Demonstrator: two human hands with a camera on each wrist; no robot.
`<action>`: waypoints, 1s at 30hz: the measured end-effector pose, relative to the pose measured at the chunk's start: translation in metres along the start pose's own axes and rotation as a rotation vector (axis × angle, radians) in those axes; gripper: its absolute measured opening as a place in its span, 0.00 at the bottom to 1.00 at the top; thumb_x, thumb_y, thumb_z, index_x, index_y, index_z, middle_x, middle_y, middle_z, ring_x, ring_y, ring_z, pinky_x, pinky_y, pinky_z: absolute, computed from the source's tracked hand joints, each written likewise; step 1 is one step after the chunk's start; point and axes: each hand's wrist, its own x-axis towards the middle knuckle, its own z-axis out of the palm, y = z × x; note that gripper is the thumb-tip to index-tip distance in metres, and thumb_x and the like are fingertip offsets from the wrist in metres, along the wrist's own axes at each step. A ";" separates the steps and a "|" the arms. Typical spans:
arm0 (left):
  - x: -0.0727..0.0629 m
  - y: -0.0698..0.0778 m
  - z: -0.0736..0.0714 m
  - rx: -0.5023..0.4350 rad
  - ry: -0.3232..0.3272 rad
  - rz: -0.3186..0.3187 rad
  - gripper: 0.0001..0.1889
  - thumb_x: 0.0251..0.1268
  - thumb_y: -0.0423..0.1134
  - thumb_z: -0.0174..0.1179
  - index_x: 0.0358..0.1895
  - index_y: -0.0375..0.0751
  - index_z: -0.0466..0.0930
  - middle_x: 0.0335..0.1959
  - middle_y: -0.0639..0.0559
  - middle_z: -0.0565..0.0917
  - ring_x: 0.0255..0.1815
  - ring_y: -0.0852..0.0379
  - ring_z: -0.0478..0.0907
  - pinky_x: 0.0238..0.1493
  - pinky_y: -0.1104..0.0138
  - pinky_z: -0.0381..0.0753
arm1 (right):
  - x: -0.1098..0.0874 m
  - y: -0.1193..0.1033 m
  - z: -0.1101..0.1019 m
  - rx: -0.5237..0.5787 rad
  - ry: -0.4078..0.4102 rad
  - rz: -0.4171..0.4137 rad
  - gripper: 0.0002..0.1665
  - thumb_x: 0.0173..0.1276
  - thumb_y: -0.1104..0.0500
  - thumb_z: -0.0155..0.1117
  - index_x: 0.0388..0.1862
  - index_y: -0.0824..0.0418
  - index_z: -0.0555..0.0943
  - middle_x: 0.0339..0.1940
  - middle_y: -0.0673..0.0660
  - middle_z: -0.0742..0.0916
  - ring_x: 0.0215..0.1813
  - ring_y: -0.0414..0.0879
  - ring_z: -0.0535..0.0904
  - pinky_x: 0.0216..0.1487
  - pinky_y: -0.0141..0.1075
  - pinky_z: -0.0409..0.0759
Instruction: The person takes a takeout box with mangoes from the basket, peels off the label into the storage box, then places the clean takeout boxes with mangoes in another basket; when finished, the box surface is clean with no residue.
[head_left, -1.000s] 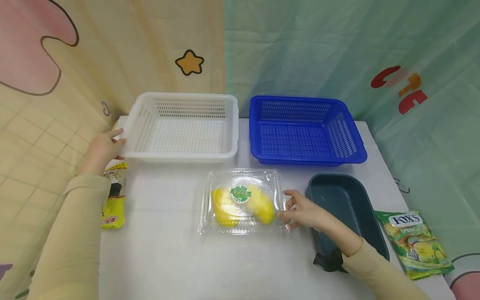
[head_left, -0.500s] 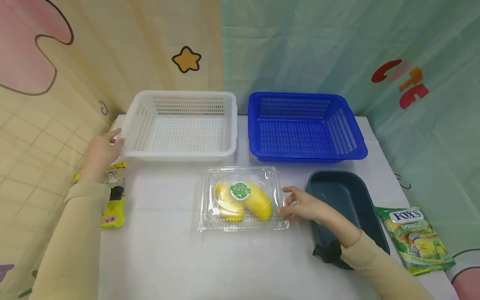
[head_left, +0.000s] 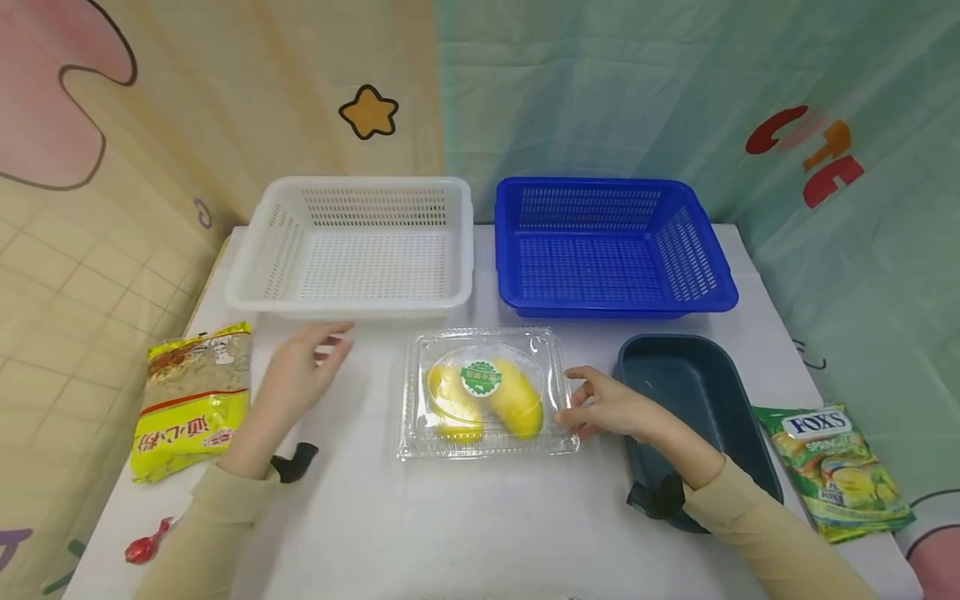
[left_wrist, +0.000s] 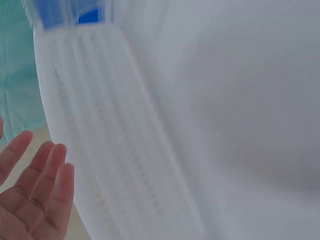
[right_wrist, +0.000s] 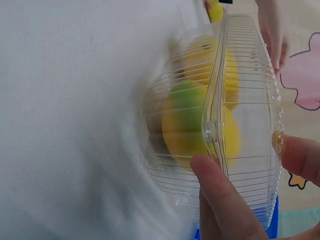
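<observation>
A clear plastic clamshell box (head_left: 483,446) lies on the white table, its lid closed, with a green round label on top. Inside it are yellow mangoes (head_left: 517,400), one with a green patch in the right wrist view. My right hand (head_left: 611,408) grips the box's right side, its thumb and a finger on the edge. My left hand (head_left: 300,371) holds nothing; its fingers are loosely bent above the table, in front of the white basket (head_left: 352,308) and to the right of a yellow pasta bag (head_left: 195,400).
A blue basket (head_left: 615,304) stands at the back right. Under my right forearm is a dark green bin (head_left: 690,392), with a FOX'S candy bag (head_left: 836,475) beside it. A red wrapped candy (head_left: 146,543) lies at the front left. Curtains hang around the table.
My left hand has left the white basket's left edge and moved right and toward the front, uncovering the pasta bag and red candy. My right hand stays at the box.
</observation>
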 end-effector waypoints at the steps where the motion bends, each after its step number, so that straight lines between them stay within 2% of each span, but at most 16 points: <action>1: -0.004 0.004 0.009 -0.029 -0.058 -0.004 0.20 0.74 0.41 0.56 0.63 0.36 0.76 0.60 0.35 0.78 0.52 0.38 0.81 0.49 0.48 0.84 | 0.000 0.000 0.000 0.002 0.000 0.000 0.50 0.63 0.56 0.71 0.75 0.70 0.53 0.44 0.64 0.77 0.35 0.47 0.83 0.43 0.42 0.87; 3: -0.012 0.011 0.026 -0.086 -0.163 -0.030 0.23 0.73 0.46 0.56 0.65 0.37 0.73 0.63 0.37 0.76 0.55 0.40 0.81 0.50 0.51 0.85 | 0.000 0.000 0.000 0.005 0.002 0.002 0.50 0.63 0.56 0.71 0.75 0.70 0.53 0.44 0.64 0.77 0.35 0.47 0.83 0.43 0.42 0.87; 5: -0.019 0.015 0.039 -0.146 -0.237 -0.069 0.28 0.72 0.51 0.57 0.69 0.40 0.70 0.66 0.39 0.74 0.56 0.41 0.81 0.50 0.52 0.85 | -0.001 -0.001 0.000 0.006 0.003 0.006 0.50 0.63 0.56 0.71 0.75 0.70 0.54 0.45 0.64 0.77 0.35 0.48 0.83 0.43 0.43 0.87; 9: -0.027 0.019 0.056 -0.250 -0.300 -0.140 0.34 0.69 0.54 0.59 0.73 0.44 0.63 0.70 0.39 0.69 0.58 0.42 0.80 0.49 0.55 0.85 | -0.001 -0.001 0.001 0.003 0.007 0.015 0.50 0.63 0.56 0.71 0.75 0.69 0.54 0.45 0.64 0.77 0.35 0.49 0.83 0.43 0.43 0.87; 14: -0.032 0.023 0.066 -0.320 -0.307 -0.207 0.37 0.67 0.51 0.63 0.75 0.46 0.60 0.69 0.38 0.70 0.58 0.42 0.80 0.49 0.56 0.85 | -0.003 -0.003 0.001 -0.019 0.010 0.024 0.50 0.63 0.55 0.71 0.75 0.69 0.55 0.45 0.64 0.77 0.35 0.48 0.83 0.43 0.42 0.87; 19: -0.033 0.025 0.070 -0.341 -0.274 -0.247 0.36 0.65 0.49 0.65 0.74 0.47 0.62 0.61 0.38 0.76 0.55 0.43 0.79 0.47 0.59 0.86 | -0.003 -0.003 0.000 -0.014 0.004 0.020 0.50 0.63 0.55 0.71 0.75 0.69 0.54 0.44 0.64 0.77 0.35 0.48 0.84 0.43 0.42 0.87; 24: -0.032 0.027 0.072 -0.354 -0.254 -0.265 0.35 0.65 0.46 0.66 0.74 0.46 0.64 0.57 0.39 0.78 0.51 0.46 0.79 0.41 0.66 0.86 | -0.003 -0.003 -0.002 0.012 -0.015 0.006 0.51 0.63 0.56 0.71 0.75 0.71 0.53 0.44 0.65 0.77 0.37 0.47 0.84 0.43 0.43 0.88; 30: -0.033 0.029 0.072 -0.348 -0.258 -0.270 0.36 0.65 0.45 0.66 0.74 0.44 0.63 0.57 0.39 0.78 0.50 0.47 0.78 0.38 0.68 0.86 | -0.004 -0.003 -0.005 0.024 -0.038 0.016 0.53 0.63 0.55 0.72 0.76 0.70 0.51 0.48 0.67 0.78 0.40 0.48 0.85 0.45 0.45 0.87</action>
